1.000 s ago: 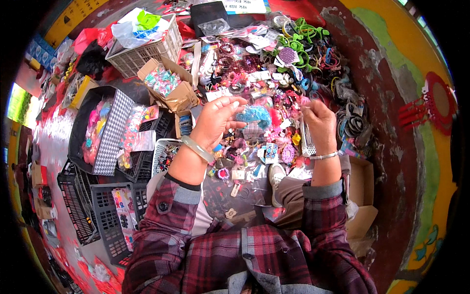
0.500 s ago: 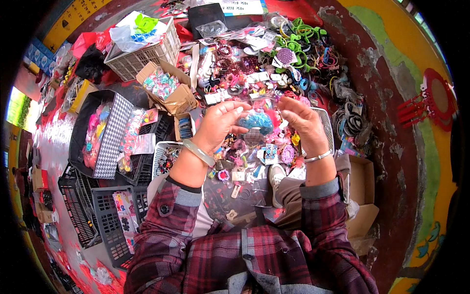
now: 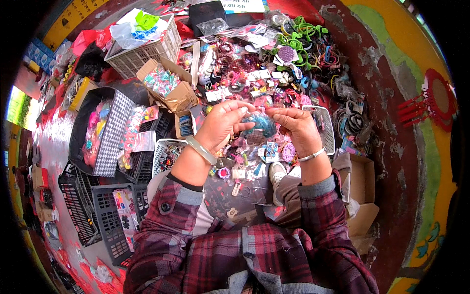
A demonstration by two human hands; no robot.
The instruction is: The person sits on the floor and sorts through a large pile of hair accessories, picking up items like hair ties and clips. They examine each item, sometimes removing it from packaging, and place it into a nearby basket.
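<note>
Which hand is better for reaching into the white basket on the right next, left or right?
Probably the right hand: it's close by the white basket, while the left hand is farther away, holding the blue thing. The right hand is at it too, so may not be free.

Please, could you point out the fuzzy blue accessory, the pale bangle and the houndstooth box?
Fuzzy blue accessory (image 3: 265, 126), head view: its middle.
Pale bangle (image 3: 201, 150), head view: its visible band.
Houndstooth box (image 3: 114, 133), head view: its patterned panel.
</note>
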